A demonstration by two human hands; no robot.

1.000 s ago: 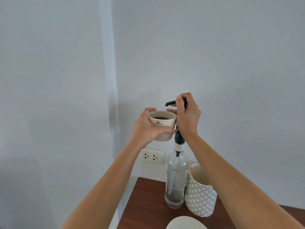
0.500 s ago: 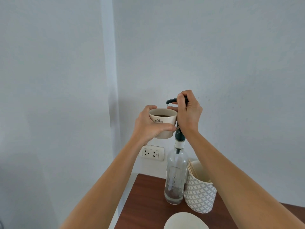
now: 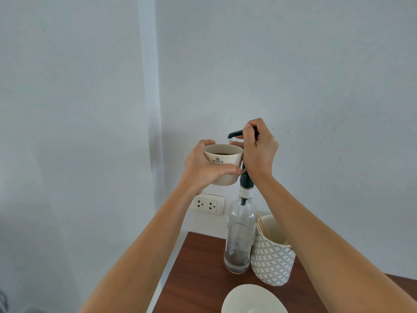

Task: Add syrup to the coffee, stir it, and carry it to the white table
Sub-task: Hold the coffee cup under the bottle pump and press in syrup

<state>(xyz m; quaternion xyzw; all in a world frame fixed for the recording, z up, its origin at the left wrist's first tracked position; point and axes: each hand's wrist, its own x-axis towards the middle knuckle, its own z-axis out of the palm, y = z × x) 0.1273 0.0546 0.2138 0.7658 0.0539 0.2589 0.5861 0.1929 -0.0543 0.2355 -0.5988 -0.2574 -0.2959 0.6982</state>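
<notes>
A cream coffee cup [image 3: 225, 162] with dark coffee and a small crown logo is held up in the air by my left hand [image 3: 203, 170], which wraps its side. The black pump spout [image 3: 234, 133] of the clear glass syrup bottle [image 3: 240, 236] juts over the cup's right rim, with a clear drop hanging at its tip. My right hand [image 3: 259, 152] is closed around the pump head above the bottle's neck. The bottle stands on the brown wooden table [image 3: 198, 279] and holds only a little syrup at its bottom.
A white patterned holder [image 3: 272, 260] with wooden stir sticks stands right of the bottle. A white saucer [image 3: 252, 300] lies at the table's near edge. A double wall socket [image 3: 208, 204] sits behind the bottle. The white wall is close behind.
The view has drifted slightly, so the table and saucer show more. A drop now hangs at the spout's tip over the cup. Both hands keep their holds.
</notes>
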